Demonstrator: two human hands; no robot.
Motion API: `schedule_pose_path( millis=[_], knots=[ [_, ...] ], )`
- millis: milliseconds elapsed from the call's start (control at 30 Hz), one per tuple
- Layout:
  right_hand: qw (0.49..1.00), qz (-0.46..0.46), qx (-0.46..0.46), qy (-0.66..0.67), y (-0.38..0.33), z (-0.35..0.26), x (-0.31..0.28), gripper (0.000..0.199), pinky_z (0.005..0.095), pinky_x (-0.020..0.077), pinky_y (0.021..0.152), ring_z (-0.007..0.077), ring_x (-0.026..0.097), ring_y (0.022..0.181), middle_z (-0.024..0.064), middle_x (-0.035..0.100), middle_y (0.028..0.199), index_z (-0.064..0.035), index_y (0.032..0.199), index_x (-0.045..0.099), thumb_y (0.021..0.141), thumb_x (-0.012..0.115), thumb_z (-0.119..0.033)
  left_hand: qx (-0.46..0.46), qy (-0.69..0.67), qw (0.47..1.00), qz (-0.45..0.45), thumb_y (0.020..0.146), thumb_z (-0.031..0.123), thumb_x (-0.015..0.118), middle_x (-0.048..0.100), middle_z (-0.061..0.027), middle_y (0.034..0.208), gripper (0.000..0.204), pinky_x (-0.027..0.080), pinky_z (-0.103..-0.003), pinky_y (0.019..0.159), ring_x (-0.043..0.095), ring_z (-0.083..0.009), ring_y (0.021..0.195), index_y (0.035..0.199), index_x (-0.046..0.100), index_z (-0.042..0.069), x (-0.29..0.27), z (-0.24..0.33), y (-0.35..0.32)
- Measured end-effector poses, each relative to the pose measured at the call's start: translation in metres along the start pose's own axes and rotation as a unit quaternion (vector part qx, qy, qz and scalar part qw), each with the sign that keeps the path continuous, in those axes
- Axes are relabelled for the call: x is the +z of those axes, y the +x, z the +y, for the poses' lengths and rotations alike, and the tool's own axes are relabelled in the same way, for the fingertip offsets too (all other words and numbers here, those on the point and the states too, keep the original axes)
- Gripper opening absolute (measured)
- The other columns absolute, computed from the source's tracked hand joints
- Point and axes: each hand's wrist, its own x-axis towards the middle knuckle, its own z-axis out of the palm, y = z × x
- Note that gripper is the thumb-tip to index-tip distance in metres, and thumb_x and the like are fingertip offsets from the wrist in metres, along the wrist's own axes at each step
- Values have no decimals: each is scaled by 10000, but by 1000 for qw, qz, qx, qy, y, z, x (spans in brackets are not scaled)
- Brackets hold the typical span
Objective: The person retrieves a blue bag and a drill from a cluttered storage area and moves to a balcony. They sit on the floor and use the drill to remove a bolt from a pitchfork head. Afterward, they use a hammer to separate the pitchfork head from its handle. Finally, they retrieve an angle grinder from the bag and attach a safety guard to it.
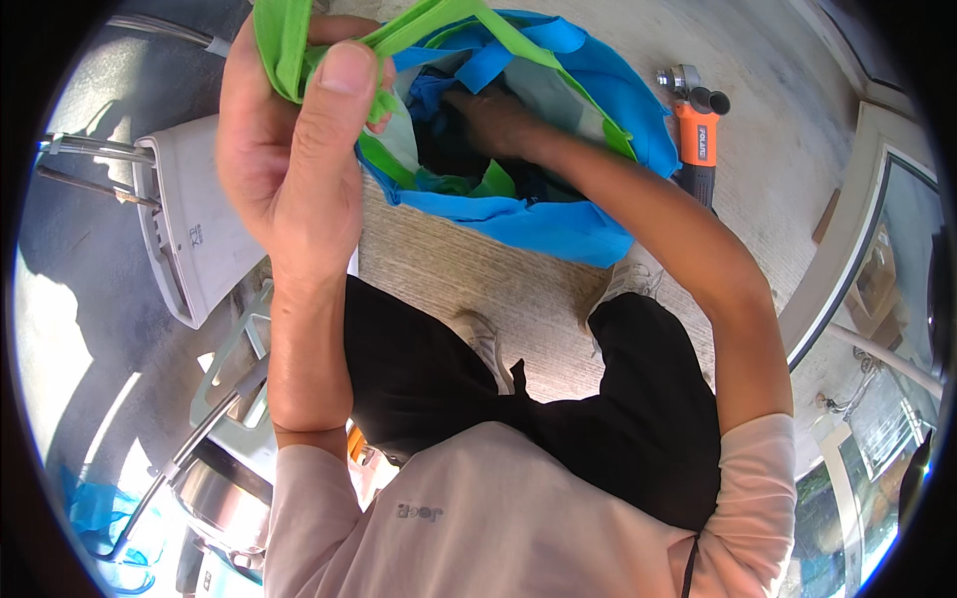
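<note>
A blue fabric bag (558, 227) with green trim and a pale lining stands on the floor in front of me, its mouth wide apart. My left hand (299, 159) is raised at the bag's left side, its thumb and fingers closed round a green strap (424, 22) that runs over the bag's mouth. Deep in the bag is my right hand (493, 122), entering over the right rim. Its fingers are in shadow beside some blue material (431, 90), so their grip is hidden. Dark contents fill the shaded bottom and cannot be made out.
An orange and black angle grinder (698, 135) lies right of the bag. To the left is a pale grey plastic casing (199, 214) near metal rods. A metal pot (224, 493) sits at lower left. A white-framed glass panel (847, 229) stands at right.
</note>
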Motion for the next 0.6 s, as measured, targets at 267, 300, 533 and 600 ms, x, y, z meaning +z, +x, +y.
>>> schedule_pose_path(
  millis=[267, 300, 533, 600],
  knots=[
    [983, 45, -6, 175, -113, -30, -75, 625, 406, 449, 1016, 364, 578, 1177, 188, 569, 1328, -121, 1435, 438, 849, 599, 25, 14, 14, 1000, -14, 996, 141, 478, 562, -189, 1186, 434, 439, -308, 659, 556, -179, 814, 1367, 411, -73, -6, 6, -6],
    [983, 63, -15, 170, -122, -29, -79, 613, 405, 466, 983, 368, 594, 1126, 190, 582, 1299, -116, 1422, 456, 845, 603, 32, 13, 15, 1000, -18, 995, 142, 479, 561, -195, 1192, 435, 440, -305, 656, 555, -179, 810, 1366, 411, -74, -6, 7, -7],
    [968, 171, -53, 175, -160, -28, -82, 533, 334, 496, 889, 321, 637, 948, 177, 619, 1254, -76, 1377, 518, 864, 623, 25, 22, 22, 999, -25, 938, 138, 622, 606, -125, 1044, 537, 438, -242, 710, 544, -120, 791, 1387, 405, -63, 16, 25, -1],
    [954, 191, -48, 226, -166, -32, -85, 481, 309, 494, 903, 242, 652, 1009, 162, 617, 1290, -35, 1358, 532, 890, 605, 41, 27, 35, 999, -14, 917, 146, 660, 601, -105, 1035, 583, 438, -228, 718, 541, -105, 800, 1394, 401, -64, 17, 24, -2]
  ],
)
